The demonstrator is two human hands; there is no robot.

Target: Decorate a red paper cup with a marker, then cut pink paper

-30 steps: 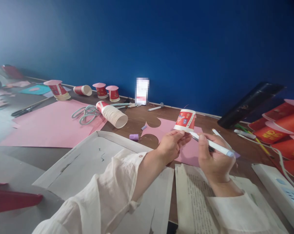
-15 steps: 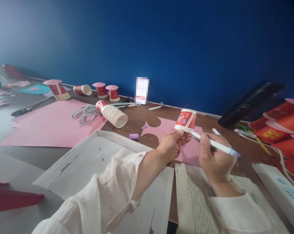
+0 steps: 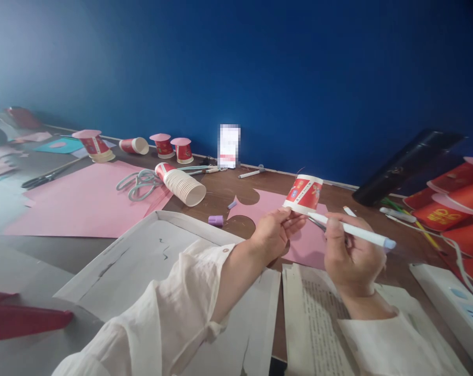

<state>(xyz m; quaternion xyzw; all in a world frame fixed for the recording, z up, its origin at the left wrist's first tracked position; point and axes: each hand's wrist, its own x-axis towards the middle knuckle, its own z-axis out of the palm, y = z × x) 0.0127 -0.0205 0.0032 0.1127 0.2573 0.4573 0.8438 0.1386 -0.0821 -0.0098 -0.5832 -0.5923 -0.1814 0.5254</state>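
Left hand (image 3: 273,232): pinching the lower rim of a red-and-white paper cup (image 3: 304,193) between thumb and fingers.
Right hand (image 3: 354,261): closed round a white pen (image 3: 361,233); a dark, metal-looking implement (image 3: 318,224), perhaps scissors, shows beneath it.
Cup, place: right of centre in the frame, tilted, held above a pink sheet (image 3: 307,248) with rounded pieces cut from its edge.
Pen, tip: directed at the cup's lower edge; touching or just beside, cannot tell.
Cup, condition: printed wall in view; no pink disc visible on its upper end; any pen mark too small to tell.
Disc-topped cups (image 3: 183,153): three, upper left of the frame, each under a pink disc.
Stage: judged partway; three cups have their discs, the held one lacks its own.
Loose cup (image 3: 131,145): upper left, on its side.
Cup stack (image 3: 185,188): nested, lying left of centre, beside a pale cord (image 3: 140,183).
Purple cap (image 3: 216,220): centre of the frame, near the cut sheet.
Phone (image 3: 229,145): upright against the blue wall, upper centre; screen unreadable.
Red cups (image 3: 440,215): piled at the right edge, near a black cylinder (image 3: 401,169).
Obstructions: white tray (image 3: 114,271) under the left sleeve; printed pages (image 3: 312,318) below the right wrist; power strip (image 3: 450,292), lower right.
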